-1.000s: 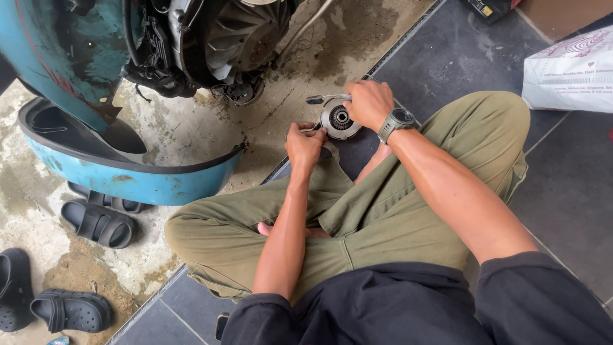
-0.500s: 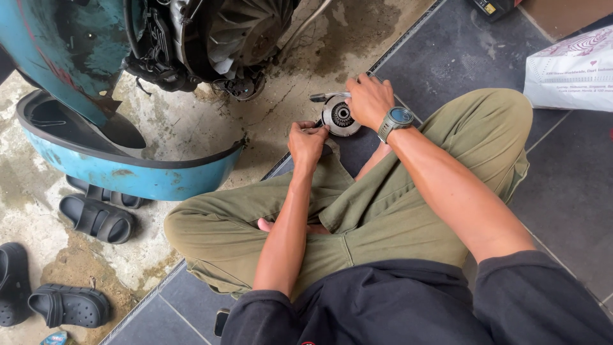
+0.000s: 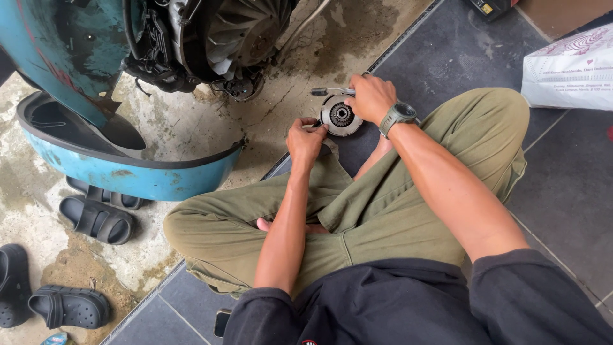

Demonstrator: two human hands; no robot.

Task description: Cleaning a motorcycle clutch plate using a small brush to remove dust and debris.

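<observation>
Floor ahead of the 2 hands is tight: engine block (image 3: 236, 45) sits just beyond, teal scooter panel (image 3: 128, 169) blocks the left. Left hand (image 3: 305, 142) and right hand (image 3: 372, 97) flank the round metal part (image 3: 340, 115). Open dark tile to the right, up to the white sack (image 3: 568, 67). Knees box in both sides. Sandals (image 3: 96, 217) lie left, well apart.

A teal scooter body panel (image 3: 121, 169) curves across the left of the frame, with the exposed engine fan (image 3: 239, 35) above it at the upper middle. Dark sandals (image 3: 96, 217) lie on the stained concrete floor (image 3: 191, 121) at lower left, beside black clogs (image 3: 67, 306). A white sack (image 3: 568, 70) sits at upper right on dark grey tiles (image 3: 568, 185).
</observation>
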